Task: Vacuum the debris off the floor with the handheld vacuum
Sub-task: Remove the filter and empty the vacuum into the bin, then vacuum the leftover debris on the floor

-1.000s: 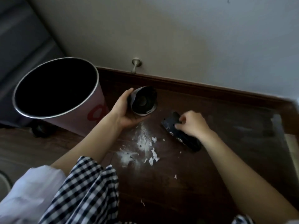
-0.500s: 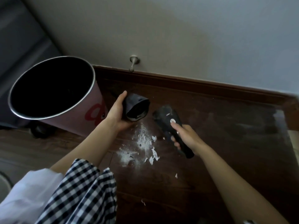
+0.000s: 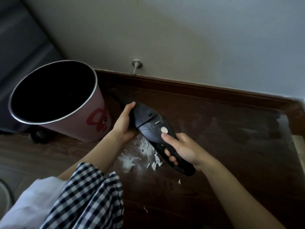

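Observation:
A black handheld vacuum is held above the dark wooden floor, its nozzle pointing up-left toward the bin. My right hand grips the vacuum's handle, thumb lying just below the round silver button. My left hand holds the front dust cup section from the left side. White powder and torn paper bits, the debris, lie on the floor just under the vacuum body. Smaller white scraps lie farther toward me.
A pink bin with a metal rim and dark inside stands at the left. A metal door stopper sticks out of the wall above the brown skirting board. My checked skirt covers the lower left.
The separate dust cup in my left hand and the vacuum body in my right hand have come together into one unit. My right hand now grips the handle.

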{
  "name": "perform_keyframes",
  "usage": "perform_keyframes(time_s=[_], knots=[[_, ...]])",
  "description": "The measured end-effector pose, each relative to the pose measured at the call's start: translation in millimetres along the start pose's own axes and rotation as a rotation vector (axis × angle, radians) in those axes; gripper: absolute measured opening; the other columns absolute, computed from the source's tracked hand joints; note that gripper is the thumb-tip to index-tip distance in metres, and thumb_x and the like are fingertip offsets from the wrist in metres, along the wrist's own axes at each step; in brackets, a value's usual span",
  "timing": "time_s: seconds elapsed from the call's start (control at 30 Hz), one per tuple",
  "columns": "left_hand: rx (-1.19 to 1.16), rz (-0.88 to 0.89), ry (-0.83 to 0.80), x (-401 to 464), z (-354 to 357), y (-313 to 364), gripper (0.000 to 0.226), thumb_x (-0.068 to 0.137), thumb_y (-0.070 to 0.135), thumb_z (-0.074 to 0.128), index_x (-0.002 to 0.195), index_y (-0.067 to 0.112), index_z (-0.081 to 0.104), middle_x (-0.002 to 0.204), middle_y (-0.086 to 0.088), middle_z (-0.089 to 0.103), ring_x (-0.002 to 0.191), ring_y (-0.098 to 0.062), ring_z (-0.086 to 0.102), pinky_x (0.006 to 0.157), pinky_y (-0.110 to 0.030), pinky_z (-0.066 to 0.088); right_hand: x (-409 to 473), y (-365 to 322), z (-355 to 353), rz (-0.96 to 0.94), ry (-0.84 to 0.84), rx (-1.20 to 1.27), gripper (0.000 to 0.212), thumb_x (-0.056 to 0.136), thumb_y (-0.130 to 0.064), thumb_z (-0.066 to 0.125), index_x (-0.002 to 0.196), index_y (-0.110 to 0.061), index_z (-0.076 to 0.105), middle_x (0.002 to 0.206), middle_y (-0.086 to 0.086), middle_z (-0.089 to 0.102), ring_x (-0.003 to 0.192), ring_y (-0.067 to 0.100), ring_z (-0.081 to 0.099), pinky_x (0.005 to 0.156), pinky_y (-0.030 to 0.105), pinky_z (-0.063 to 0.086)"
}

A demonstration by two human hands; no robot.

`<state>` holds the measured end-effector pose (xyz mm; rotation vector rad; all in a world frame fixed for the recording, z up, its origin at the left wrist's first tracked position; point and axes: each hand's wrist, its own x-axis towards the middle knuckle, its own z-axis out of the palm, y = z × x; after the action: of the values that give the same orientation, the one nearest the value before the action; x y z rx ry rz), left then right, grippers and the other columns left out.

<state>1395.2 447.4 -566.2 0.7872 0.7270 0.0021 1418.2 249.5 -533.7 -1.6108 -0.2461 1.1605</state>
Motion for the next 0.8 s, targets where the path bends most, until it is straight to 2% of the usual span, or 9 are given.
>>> perform_keyframes(time_s=[0.23, 0.33, 0.4, 0.53, 0.63, 0.8], knots=[[0.054, 0.008, 0.014, -0.9, -2.4, -6.4, 0.04, 0.093, 0.041, 0.051, 0.101, 0.005, 0.066, 0.099, -0.014, 0.071, 0.09, -0.026, 0.068, 0.09, -0.039, 0.051, 0.8, -4.3, 0.9, 0.007, -0.027, -0.059, 0.04, 0.096, -0.044, 0.049, 0.079, -0.008, 0.054, 0.058, 0.001, 0.055, 0.045, 0.011, 0.046, 0.042, 0.022, 0.038], [0.073, 0.017, 0.048, 0.5, -3.5, -12.6, 0.054, 0.091, 0.041, 0.055, 0.124, -0.002, 0.06, 0.121, -0.022, 0.065, 0.107, -0.033, 0.064, 0.095, -0.043, 0.051, -0.9, -5.6, -0.8, 0.042, -0.034, -0.046, 0.044, 0.095, -0.048, 0.049, 0.078, -0.009, 0.055, 0.058, 0.001, 0.054, 0.044, 0.011, 0.046, 0.041, 0.021, 0.038], [0.078, 0.011, 0.059, 1.9, -2.1, -15.1, 0.06, 0.09, 0.041, 0.057, 0.131, -0.002, 0.055, 0.126, -0.023, 0.061, 0.112, -0.035, 0.062, 0.092, -0.042, 0.053, -1.8, -6.5, -1.9, 0.063, -0.026, -0.041, 0.045, 0.094, -0.05, 0.049, 0.077, -0.008, 0.055, 0.058, 0.002, 0.053, 0.043, 0.011, 0.045, 0.04, 0.02, 0.037], [0.07, -0.023, 0.046, 2.8, -0.9, -21.7, 0.055, 0.091, 0.042, 0.057, 0.127, 0.0, 0.059, 0.122, -0.019, 0.065, 0.108, -0.03, 0.066, 0.082, -0.037, 0.055, -3.7, -11.4, -13.4, 0.148, -0.044, -0.037, 0.052, 0.092, -0.057, 0.046, 0.08, -0.007, 0.056, 0.058, 0.003, 0.052, 0.041, 0.011, 0.045, 0.039, 0.019, 0.036], [0.139, -0.098, 0.049, 4.6, -9.0, -34.7, 0.056, 0.088, 0.048, 0.06, 0.123, 0.005, 0.062, 0.12, -0.012, 0.068, 0.109, -0.027, 0.066, 0.087, -0.036, 0.054, -3.6, -9.3, -23.0, 0.275, -0.058, 0.013, 0.057, 0.094, -0.058, 0.039, 0.089, -0.004, 0.059, 0.058, 0.003, 0.054, 0.043, 0.012, 0.047, 0.04, 0.021, 0.037], [0.211, -0.185, 0.092, 3.7, -8.7, -49.2, 0.055, 0.086, 0.051, 0.063, 0.12, 0.008, 0.063, 0.115, -0.01, 0.07, 0.105, -0.026, 0.067, 0.081, -0.037, 0.057, -8.0, 6.1, -14.7, 0.326, 0.053, -0.017, 0.055, 0.093, -0.055, 0.045, 0.083, -0.004, 0.063, 0.055, 0.003, 0.056, 0.045, 0.014, 0.049, 0.042, 0.022, 0.038]])
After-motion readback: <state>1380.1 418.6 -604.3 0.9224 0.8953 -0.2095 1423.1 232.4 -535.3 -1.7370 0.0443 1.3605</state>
